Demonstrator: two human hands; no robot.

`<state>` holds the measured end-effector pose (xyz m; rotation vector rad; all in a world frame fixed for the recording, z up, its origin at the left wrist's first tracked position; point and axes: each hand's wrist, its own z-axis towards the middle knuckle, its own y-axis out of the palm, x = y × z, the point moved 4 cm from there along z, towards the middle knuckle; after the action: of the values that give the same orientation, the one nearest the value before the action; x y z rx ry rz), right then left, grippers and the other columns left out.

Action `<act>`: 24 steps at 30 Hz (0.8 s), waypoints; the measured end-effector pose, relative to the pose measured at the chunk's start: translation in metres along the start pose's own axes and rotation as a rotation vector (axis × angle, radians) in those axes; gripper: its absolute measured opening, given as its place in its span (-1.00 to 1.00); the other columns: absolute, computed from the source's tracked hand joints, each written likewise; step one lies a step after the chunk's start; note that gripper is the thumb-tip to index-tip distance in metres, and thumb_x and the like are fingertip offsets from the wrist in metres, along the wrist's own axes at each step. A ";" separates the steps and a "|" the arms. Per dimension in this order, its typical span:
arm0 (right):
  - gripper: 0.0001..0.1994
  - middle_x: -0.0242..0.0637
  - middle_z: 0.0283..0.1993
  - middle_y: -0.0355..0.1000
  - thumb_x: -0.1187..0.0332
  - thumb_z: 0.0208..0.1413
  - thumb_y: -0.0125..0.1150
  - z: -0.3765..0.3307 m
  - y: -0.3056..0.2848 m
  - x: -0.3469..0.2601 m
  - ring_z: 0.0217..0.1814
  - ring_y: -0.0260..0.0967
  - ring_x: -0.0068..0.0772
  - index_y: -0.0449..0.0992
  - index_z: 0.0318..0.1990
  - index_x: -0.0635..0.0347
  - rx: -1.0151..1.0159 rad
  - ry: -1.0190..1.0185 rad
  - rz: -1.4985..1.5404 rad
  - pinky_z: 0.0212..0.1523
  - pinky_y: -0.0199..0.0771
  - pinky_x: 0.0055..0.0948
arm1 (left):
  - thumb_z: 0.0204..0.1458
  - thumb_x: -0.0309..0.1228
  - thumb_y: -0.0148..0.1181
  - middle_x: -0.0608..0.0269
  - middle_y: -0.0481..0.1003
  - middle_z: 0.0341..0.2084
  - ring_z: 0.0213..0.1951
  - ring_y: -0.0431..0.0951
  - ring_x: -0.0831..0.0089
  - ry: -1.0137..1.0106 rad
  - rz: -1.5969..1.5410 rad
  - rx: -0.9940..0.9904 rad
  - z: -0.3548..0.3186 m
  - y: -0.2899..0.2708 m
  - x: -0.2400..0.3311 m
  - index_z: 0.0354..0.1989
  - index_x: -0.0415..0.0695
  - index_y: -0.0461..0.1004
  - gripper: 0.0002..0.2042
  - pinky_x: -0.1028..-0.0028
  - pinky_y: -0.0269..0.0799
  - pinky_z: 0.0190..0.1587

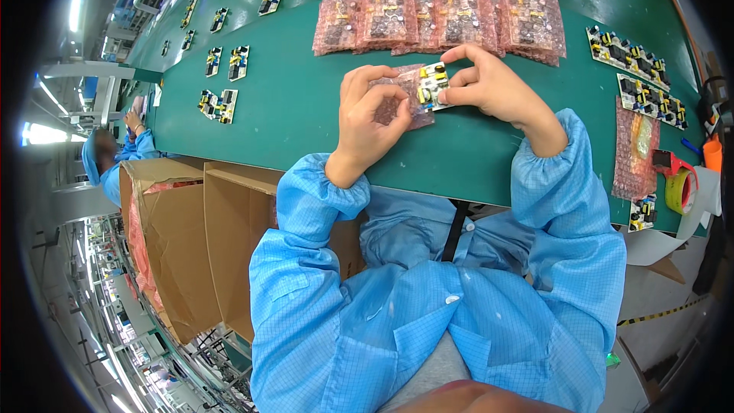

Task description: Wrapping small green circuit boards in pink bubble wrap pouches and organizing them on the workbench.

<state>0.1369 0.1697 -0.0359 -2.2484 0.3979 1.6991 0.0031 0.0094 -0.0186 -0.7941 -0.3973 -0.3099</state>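
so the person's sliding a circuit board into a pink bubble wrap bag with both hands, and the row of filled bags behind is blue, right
Not quite: the row of filled bags at the far side of the green table is pink, not blue, as the head view shows. The rest holds: the left hand holds the pink bubble wrap bag while the right hand holds the circuit board at its mouth.

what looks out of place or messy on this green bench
Little stands out. The left hand holds a pink bubble bag while the right hand holds a circuit board at its mouth. One bubble bag lies apart near the tape roll, away from the overlapping filled bags.
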 end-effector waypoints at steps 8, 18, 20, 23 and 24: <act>-0.38 -0.38 -0.32 0.56 0.38 -0.02 0.44 0.001 0.000 -0.001 -0.45 0.32 -0.75 0.27 0.18 0.25 0.083 -0.027 0.035 -0.55 0.15 -0.67 | -0.24 -0.59 0.36 0.17 0.50 -0.14 -0.03 0.43 0.12 -0.033 0.039 0.042 0.003 0.000 0.008 -0.44 -0.11 0.54 -0.83 0.22 0.34 0.04; -0.37 -0.37 -0.34 0.56 0.39 -0.06 0.47 -0.002 0.008 0.002 -0.41 0.36 -0.69 0.29 0.17 0.24 0.059 -0.107 -0.025 -0.47 0.26 -0.60 | -0.23 -0.56 0.37 0.19 0.50 -0.12 0.00 0.40 0.12 -0.050 0.098 0.056 0.004 0.004 0.017 -0.44 -0.11 0.56 -0.84 0.21 0.29 0.07; -0.37 -0.37 -0.33 0.56 0.39 -0.06 0.47 -0.002 0.004 0.000 -0.41 0.37 -0.69 0.29 0.17 0.23 0.098 -0.039 -0.019 -0.48 0.26 -0.61 | -0.23 -0.55 0.38 0.21 0.50 -0.11 0.01 0.40 0.14 -0.020 0.116 0.068 0.004 0.006 0.022 -0.43 -0.10 0.56 -0.84 0.22 0.26 0.08; -0.37 -0.36 -0.32 0.57 0.36 -0.05 0.47 0.002 0.004 0.002 -0.42 0.35 -0.71 0.29 0.18 0.23 0.110 -0.102 0.029 -0.51 0.24 -0.63 | -0.23 -0.53 0.39 0.23 0.49 -0.10 0.03 0.38 0.15 -0.036 0.107 0.082 0.007 0.006 0.026 -0.43 -0.08 0.58 -0.84 0.22 0.24 0.09; -0.37 -0.36 -0.32 0.57 0.36 -0.05 0.47 0.001 0.005 0.001 -0.42 0.35 -0.71 0.29 0.18 0.23 0.106 -0.109 0.030 -0.51 0.24 -0.63 | -0.23 -0.53 0.39 0.23 0.49 -0.10 0.03 0.38 0.15 -0.033 0.114 0.084 0.009 0.005 0.026 -0.43 -0.08 0.58 -0.84 0.22 0.24 0.09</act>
<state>0.1343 0.1653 -0.0371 -2.0750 0.4869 1.7626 0.0265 0.0159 -0.0043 -0.7374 -0.3919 -0.1728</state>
